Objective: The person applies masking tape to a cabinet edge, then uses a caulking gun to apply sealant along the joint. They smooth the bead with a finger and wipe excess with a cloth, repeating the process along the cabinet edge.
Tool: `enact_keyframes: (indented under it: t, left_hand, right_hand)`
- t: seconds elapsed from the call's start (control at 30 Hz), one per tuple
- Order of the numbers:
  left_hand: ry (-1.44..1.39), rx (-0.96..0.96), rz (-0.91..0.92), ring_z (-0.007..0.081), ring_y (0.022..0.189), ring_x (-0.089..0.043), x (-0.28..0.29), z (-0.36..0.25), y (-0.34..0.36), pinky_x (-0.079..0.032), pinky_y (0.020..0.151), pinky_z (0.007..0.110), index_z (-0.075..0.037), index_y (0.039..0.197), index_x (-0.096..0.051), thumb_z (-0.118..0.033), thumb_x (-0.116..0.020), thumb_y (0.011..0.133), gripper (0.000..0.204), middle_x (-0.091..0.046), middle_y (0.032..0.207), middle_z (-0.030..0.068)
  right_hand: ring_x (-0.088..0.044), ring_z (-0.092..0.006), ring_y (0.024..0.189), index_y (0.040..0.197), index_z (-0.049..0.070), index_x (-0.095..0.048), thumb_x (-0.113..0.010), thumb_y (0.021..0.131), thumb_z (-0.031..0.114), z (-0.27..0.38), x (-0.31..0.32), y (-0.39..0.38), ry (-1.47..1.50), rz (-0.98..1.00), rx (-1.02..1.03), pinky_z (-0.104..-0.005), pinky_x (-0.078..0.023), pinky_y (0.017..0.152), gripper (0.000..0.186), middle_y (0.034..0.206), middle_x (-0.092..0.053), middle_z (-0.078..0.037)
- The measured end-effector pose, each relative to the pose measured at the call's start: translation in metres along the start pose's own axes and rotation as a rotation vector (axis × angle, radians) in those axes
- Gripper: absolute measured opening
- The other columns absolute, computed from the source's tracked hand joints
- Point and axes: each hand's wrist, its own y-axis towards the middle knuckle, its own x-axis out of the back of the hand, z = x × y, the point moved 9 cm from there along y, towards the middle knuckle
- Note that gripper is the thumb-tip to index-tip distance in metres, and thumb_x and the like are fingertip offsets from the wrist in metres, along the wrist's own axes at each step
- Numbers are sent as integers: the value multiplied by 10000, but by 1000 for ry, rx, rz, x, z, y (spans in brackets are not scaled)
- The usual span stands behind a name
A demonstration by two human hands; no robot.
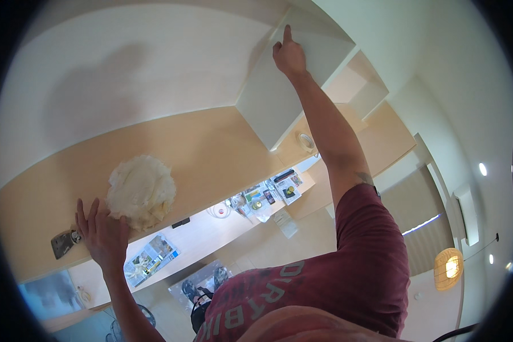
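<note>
My right hand is raised high against a pale grey upright panel. Its index finger is stretched out toward the seam where panel and wall meet; the other fingers are partly folded, and I see nothing held. Low on the left, my left hand rests with spread fingers at the front of a light wood shelf. Its thumb side touches or nearly touches a round, shaggy cream-white mass; I cannot tell what it is. Beyond its fingers lies a flat metal tool like a scraper, partly over the edge.
A tape roll sits right of the panel. Below the shelf, a lower counter carries newspaper sheets and small items. Sandals lie on plastic on the floor. A woven lamp hangs at the right.
</note>
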Motion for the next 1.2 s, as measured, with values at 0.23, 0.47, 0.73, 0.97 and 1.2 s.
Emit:
enact_keyframes:
  t: [0.23, 0.47, 0.73, 0.97, 1.2]
  left_hand:
    - [58, -17, 14, 460, 1503, -397, 0, 2, 2, -299, 1219, 657, -46, 1180, -665, -261, -761, 881, 381, -638, 1382, 143]
    - [37, -29, 38, 467, 1493, -409, -7, 0, 5, -300, 1217, 658, -49, 1190, -670, -256, -756, 873, 388, -640, 1368, 148]
    - [86, -10, 47, 470, 1486, -419, 0, 4, 1, -304, 1216, 657, -49, 1206, -679, -280, -747, 882, 404, -644, 1363, 143]
    - [77, -12, 50, 460, 1490, -418, -2, 2, 4, -302, 1227, 638, -55, 1209, -681, -291, -746, 892, 400, -658, 1344, 142]
    - [86, -6, 70, 448, 1491, -422, -6, 4, 3, -296, 1233, 630, -52, 1211, -681, -299, -748, 903, 401, -663, 1336, 147]
  right_hand:
    - [-740, -489, 943, 1588, -133, -205, -625, 950, 279, -8, -13, 61, -134, 20, -53, -540, -611, 874, 867, 1001, -727, -351]
    - [-752, -442, 977, 1626, -104, -114, -561, 970, 256, -56, -50, 101, -291, -74, -7, -518, -596, 932, 872, 1039, -745, -307]
    - [-681, -454, 1118, 1656, -75, 19, -545, 1019, 236, -30, -55, 106, -246, 157, -69, -493, -552, 988, 905, 1289, -648, -370]
    - [-640, -430, 1219, 1612, -32, -314, -550, 1014, 223, -70, -84, 116, -218, 117, -86, -463, -516, 1066, 691, 1428, -575, -340]
    - [-752, -372, 1013, 1685, 14, -6, -471, 995, 140, -7, -59, 17, -77, 469, -273, -507, -582, 904, 841, 1068, -760, -260]
